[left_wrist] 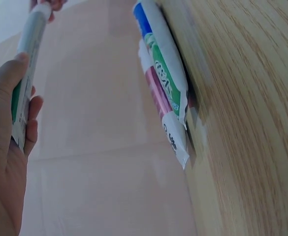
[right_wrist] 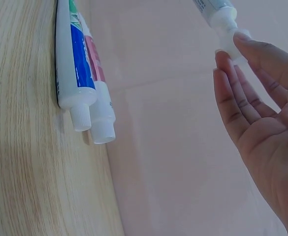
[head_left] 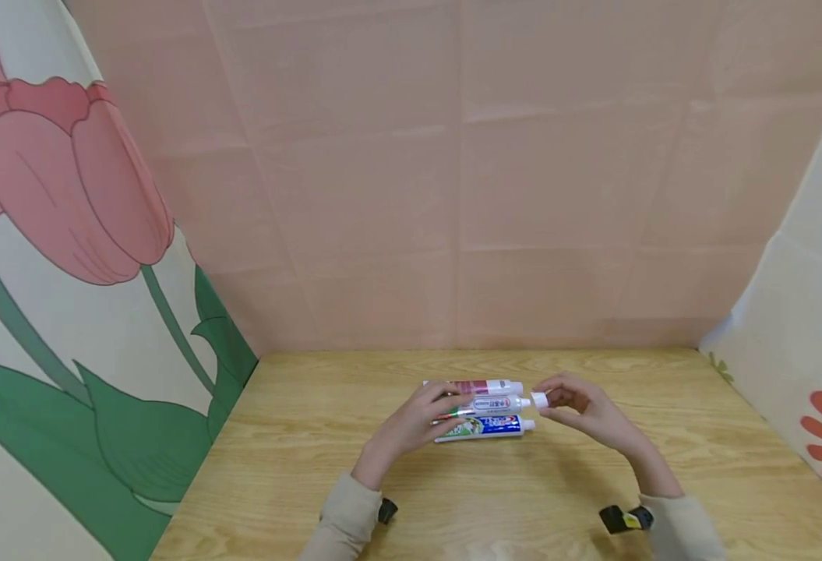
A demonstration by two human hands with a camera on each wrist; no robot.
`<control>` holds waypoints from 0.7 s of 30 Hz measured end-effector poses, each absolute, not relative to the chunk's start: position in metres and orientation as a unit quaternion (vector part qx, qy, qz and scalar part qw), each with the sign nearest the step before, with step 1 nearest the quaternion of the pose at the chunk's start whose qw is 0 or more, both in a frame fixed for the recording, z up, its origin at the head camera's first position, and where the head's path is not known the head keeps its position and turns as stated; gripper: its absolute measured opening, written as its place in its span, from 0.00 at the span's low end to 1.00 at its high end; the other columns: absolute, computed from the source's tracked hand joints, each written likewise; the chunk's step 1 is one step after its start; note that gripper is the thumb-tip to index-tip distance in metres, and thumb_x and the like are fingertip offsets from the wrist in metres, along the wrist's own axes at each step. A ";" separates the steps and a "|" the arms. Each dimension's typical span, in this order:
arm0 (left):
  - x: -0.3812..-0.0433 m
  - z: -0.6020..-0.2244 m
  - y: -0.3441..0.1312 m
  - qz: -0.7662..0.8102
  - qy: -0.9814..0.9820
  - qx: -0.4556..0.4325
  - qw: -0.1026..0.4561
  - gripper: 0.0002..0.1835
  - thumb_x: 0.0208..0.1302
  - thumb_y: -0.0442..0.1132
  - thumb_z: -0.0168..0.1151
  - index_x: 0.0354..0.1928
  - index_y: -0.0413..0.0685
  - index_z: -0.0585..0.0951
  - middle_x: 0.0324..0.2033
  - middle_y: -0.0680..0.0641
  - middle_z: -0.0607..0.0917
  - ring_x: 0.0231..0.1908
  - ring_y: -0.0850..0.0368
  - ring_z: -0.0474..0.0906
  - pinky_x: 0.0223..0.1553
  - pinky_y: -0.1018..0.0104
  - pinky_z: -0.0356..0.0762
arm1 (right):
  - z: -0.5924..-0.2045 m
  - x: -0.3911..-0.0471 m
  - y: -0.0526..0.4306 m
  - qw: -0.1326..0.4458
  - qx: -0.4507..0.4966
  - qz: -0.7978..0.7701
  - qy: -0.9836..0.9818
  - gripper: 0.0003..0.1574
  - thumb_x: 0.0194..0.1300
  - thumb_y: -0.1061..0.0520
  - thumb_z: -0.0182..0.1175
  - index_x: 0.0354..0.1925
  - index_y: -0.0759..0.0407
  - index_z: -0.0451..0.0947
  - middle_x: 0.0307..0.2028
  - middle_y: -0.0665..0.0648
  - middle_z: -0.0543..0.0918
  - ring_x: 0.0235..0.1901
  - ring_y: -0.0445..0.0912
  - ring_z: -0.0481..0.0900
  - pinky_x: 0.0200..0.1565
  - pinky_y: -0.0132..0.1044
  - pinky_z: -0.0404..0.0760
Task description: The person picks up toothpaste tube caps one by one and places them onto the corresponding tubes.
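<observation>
My left hand (head_left: 414,417) grips a white and green toothpaste tube (left_wrist: 31,54), thumb on one side and fingers on the other. The tube is raised off the table, its nozzle pointing right. Between thumb and fingertips, my right hand (right_wrist: 267,93) pinches a white cap (right_wrist: 234,46), right at the end of the nozzle. Beneath the held tube lie two more toothpaste tubes: a blue and green one (head_left: 502,425) nearer me, its white cap on, and a white and dark pink one (left_wrist: 157,91) behind it, also capped. In the head view my left fingers partly cover all three tubes.
Both lying tubes rest side by side on the wood-grain table (head_left: 291,467). Behind the table hangs a pinkish-beige backdrop (head_left: 354,195). Flower-printed panels stand at the left (head_left: 67,171) and right (head_left: 796,312).
</observation>
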State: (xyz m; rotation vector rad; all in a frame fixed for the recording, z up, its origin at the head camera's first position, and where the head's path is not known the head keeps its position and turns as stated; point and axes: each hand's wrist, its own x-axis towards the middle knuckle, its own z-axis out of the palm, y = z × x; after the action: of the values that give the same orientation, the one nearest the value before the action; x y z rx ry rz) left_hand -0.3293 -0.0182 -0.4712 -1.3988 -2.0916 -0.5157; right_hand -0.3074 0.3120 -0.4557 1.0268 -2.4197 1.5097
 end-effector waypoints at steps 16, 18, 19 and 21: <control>-0.330 -0.472 -0.015 -0.189 -0.766 -0.530 0.310 0.26 0.54 0.42 0.68 0.57 0.54 0.75 0.50 0.50 0.77 0.48 0.61 0.72 0.49 0.75 0.71 | -0.448 -0.298 0.302 0.079 0.329 0.460 -0.821 0.19 0.58 0.66 0.62 0.50 0.58 0.75 0.36 0.52 0.80 0.33 0.42 0.77 0.35 0.29 0.77; -0.330 -0.472 -0.015 -0.187 -0.762 -0.534 0.315 0.24 0.56 0.43 0.66 0.57 0.54 0.76 0.50 0.50 0.77 0.47 0.62 0.72 0.48 0.76 0.71 | -0.448 -0.298 0.302 0.084 0.324 0.450 -0.828 0.19 0.58 0.64 0.62 0.49 0.55 0.76 0.35 0.50 0.80 0.32 0.41 0.76 0.33 0.30 0.76; -0.330 -0.472 -0.015 -0.186 -0.760 -0.536 0.317 0.24 0.57 0.44 0.65 0.57 0.54 0.76 0.50 0.50 0.77 0.47 0.62 0.72 0.48 0.76 0.71 | -0.448 -0.299 0.302 0.085 0.321 0.445 -0.831 0.18 0.59 0.63 0.63 0.49 0.54 0.76 0.35 0.49 0.80 0.32 0.40 0.76 0.32 0.30 0.76; -0.330 -0.472 -0.015 -0.186 -0.758 -0.538 0.317 0.22 0.59 0.45 0.64 0.57 0.54 0.76 0.50 0.50 0.77 0.47 0.62 0.72 0.48 0.76 0.70 | -0.451 -0.300 0.303 0.087 0.319 0.439 -0.835 0.18 0.59 0.60 0.63 0.48 0.50 0.76 0.35 0.47 0.80 0.32 0.39 0.76 0.30 0.30 0.74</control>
State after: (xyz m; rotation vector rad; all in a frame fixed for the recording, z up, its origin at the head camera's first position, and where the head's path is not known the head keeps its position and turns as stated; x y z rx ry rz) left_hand -0.3298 -0.0151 -0.4721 -1.4164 -1.9955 -0.4892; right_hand -0.3004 0.3026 -0.4509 0.9507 -2.4873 1.3073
